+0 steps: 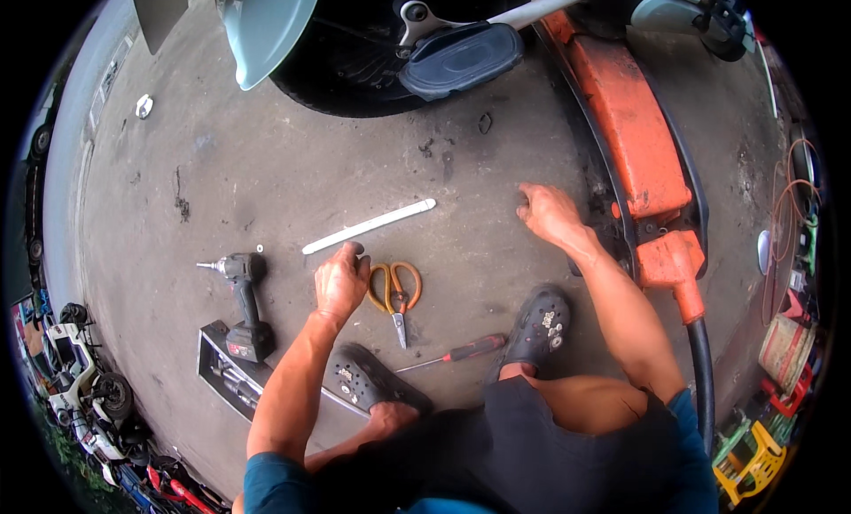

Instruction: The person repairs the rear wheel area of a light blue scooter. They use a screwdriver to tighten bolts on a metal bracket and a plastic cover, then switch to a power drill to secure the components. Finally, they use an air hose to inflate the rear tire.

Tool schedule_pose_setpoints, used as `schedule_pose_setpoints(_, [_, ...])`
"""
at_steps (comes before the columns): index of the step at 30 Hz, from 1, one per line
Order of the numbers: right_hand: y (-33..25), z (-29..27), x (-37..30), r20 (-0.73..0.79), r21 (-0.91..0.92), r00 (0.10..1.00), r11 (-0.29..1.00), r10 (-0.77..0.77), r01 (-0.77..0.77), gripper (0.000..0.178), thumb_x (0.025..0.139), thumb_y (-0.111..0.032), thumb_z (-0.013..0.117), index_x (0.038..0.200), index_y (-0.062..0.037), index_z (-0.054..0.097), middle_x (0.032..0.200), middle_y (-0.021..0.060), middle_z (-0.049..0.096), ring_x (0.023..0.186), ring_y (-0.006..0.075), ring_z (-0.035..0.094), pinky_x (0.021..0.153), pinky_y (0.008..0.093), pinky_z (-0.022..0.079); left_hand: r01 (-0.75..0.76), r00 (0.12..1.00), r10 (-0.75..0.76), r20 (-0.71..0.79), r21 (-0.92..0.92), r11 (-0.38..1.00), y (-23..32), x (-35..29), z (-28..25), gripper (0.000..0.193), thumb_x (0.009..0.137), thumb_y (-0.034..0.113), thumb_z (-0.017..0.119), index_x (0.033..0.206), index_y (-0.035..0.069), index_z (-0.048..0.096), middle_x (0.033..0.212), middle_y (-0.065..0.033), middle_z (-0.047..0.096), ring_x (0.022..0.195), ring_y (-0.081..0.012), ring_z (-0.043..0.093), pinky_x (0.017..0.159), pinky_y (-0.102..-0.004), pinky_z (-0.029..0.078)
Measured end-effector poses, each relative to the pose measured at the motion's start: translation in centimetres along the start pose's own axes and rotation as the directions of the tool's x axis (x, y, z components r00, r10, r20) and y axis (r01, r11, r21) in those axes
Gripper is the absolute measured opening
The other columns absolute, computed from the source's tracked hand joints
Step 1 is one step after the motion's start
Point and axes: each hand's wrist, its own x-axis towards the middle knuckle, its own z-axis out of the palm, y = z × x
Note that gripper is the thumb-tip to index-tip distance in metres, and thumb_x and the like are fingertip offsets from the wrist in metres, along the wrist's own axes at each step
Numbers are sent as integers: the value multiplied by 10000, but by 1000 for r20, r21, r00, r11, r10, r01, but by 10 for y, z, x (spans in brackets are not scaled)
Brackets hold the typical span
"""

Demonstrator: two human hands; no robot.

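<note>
Just below a white flat strip (370, 226) on the ground is my left hand (339, 284), its fingers curled in and darkened at the tips; whatever they might hold is hidden. Orange-handled scissors (396, 292) lie right beside this hand, blades toward me. My right hand (551, 215) hangs over the ground left of an orange floor jack (634, 128), thumb and forefinger apart, with nothing visible between them. To the left, a cordless impact driver (245, 306) rests against an open tool case (226, 372). A red-and-black screwdriver (470, 348) lies between my shoes.
Ahead stands a scooter with a black tire (341, 80), a dark footrest (463, 60) and a pale panel (269, 27). A black jack handle (700, 372) runs down the right. Motorcycles (89, 381) are parked at far left; a yellow frame (758, 461) lies at lower right.
</note>
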Motion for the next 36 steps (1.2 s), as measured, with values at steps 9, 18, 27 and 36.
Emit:
schedule_pose_setpoints(9, [-71, -6, -12, 376, 828, 918, 399, 128, -395, 220, 902, -196, 671, 1017, -14, 626, 817, 57, 642, 706, 134, 625, 611, 259, 513, 70, 902, -179, 392, 278, 958, -129, -143, -111, 263, 838, 205, 656, 1044, 46, 615, 942, -183, 685, 859, -369, 665, 770, -457, 522])
schedule_pose_setpoints(18, [-139, -28, -5, 463, 724, 886, 568, 20, -391, 162, 896, -149, 626, 1001, -26, 612, 833, 62, 640, 732, 149, 629, 643, 266, 521, 707, 705, -685, 183, -258, 659, -143, -324, -99, 346, 851, 208, 676, 1108, -13, 610, 1023, -208, 696, 961, -348, 667, 874, -399, 515])
schedule_pose_setpoints(27, [-177, -94, 0, 492, 242, 870, 956, 28, -167, 131, 873, -142, 617, 930, -24, 617, 792, 29, 612, 694, 114, 554, 645, 268, 459, -223, 975, 224, -9, -120, 967, -119, -196, -16, 291, 764, 148, 696, 1023, 34, 630, 862, -119, 604, 814, -310, 602, 706, -417, 487])
schedule_pose_setpoints(36, [-151, -88, -40, 474, 395, 861, 830, 182, -393, 124, 899, -142, 652, 958, -37, 620, 797, 3, 590, 716, 94, 558, 662, 259, 478, -659, 706, 544, 453, 139, 740, -79, -146, 81, 113, 778, 143, 578, 819, 48, 624, 781, -102, 633, 754, -248, 643, 634, -365, 521])
